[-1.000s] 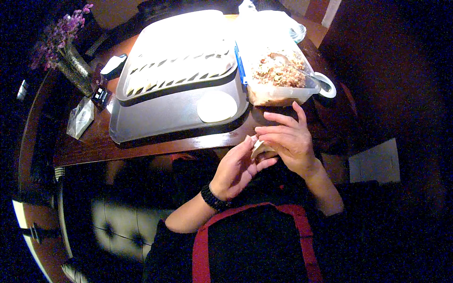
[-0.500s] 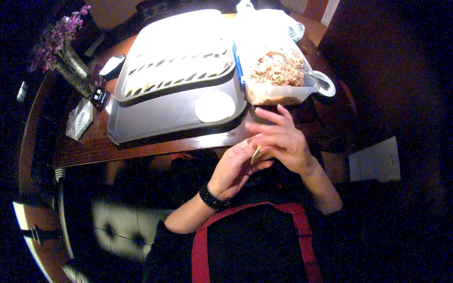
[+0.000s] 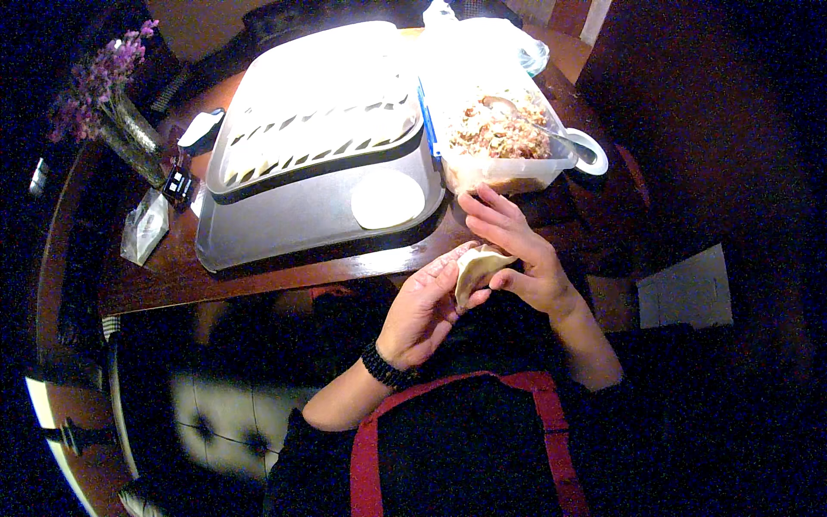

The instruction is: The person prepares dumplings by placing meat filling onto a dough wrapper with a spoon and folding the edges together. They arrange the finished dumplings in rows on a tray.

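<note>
Left hand (image 3: 422,302) is grasping a folded dumpling wrapper (image 3: 475,271) between thumb and fingers, holding it up in front of the table's near edge, just below the filling box. Right hand (image 3: 524,258) is spreading its fingers above the wrapper's right side, with the thumb lying at its edge; can't tell whether it is pinching the dough or only touching it. Any filling inside is hiding from this view. Clear plastic box (image 3: 508,178) is sitting beyond the right hand, holding minced filling (image 3: 495,129) with a metal spoon (image 3: 564,140) leaning in it. Pale round wrapper (image 3: 388,200), single or stacked, can't tell, is lying on the dark grey tray (image 3: 276,228); a white tray (image 3: 226,177) carrying rows of dumplings is resting partly over that one, its far part washing out in glare. Risks: the thin dough could be tearing if the left fingertips are pressing too hard; the edges could be gaping if filling or moisture is getting between them; the wrapper could be slipping if the left grip is loosening, since nothing is supporting it underneath except that hand.
</note>
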The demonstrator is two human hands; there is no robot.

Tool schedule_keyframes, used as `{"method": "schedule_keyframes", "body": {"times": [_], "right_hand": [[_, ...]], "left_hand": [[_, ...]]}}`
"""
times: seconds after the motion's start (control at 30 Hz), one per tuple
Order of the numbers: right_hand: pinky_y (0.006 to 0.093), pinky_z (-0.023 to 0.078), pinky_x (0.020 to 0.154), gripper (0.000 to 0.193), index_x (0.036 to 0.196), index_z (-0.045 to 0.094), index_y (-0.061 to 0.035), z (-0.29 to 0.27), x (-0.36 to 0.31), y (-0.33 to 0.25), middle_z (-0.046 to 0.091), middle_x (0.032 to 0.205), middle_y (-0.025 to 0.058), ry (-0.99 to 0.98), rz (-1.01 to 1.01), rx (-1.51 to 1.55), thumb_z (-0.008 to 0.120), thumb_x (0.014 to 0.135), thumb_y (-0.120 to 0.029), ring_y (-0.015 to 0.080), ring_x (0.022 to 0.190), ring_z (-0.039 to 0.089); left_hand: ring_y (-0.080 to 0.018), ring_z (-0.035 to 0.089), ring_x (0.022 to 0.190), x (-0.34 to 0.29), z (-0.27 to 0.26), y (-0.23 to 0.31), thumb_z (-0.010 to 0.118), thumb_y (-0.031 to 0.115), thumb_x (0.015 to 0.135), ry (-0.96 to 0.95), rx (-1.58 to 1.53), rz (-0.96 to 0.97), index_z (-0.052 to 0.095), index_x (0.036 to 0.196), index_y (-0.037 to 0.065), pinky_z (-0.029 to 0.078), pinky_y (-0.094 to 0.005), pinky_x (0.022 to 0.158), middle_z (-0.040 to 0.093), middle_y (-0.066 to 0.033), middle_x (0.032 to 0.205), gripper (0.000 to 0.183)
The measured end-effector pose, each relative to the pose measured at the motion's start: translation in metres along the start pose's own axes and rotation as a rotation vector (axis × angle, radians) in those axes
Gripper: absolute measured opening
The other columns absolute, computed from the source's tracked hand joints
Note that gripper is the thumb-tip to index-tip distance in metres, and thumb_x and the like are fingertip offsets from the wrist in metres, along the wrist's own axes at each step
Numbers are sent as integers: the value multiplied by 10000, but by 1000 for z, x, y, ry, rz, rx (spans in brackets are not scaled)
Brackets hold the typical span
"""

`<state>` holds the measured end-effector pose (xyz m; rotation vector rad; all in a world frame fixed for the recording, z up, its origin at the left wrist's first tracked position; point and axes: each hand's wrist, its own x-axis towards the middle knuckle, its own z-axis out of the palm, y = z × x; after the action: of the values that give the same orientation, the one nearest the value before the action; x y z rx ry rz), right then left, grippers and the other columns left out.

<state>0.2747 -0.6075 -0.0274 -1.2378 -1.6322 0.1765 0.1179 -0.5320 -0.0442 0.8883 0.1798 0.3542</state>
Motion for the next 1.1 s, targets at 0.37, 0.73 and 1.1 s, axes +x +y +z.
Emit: {"method": "schedule_keyframes", "body": {"times": [0.37,0.73,1.1], "right_hand": [[461,130,1077,350,1111,608,-103,-2,5,-6,490,1301,77,33,18,113,417,928,-333,294,1324,272],[449,171,1069,425,1112,600,-41,6,5,-2,500,1268,166,159,-43,37,410,928,-373,329,1316,270],[420,273,1027,524,1256,481,-33,2,21,-9,452,1323,136,-28,-36,39,563,846,-348,315,1255,374]], "left_hand": [[-204,513,1118,-2,2,8,487,239,920,-37,169,35,318,1325,3,473,-283,897,467,-110,1264,498],[-241,469,1178,-7,3,9,499,207,913,-86,-39,72,298,1340,15,473,-303,907,418,-126,1314,509],[-206,556,1047,-5,-17,10,532,223,897,-27,-259,75,357,1293,8,518,-282,820,494,-130,1231,483]]}}
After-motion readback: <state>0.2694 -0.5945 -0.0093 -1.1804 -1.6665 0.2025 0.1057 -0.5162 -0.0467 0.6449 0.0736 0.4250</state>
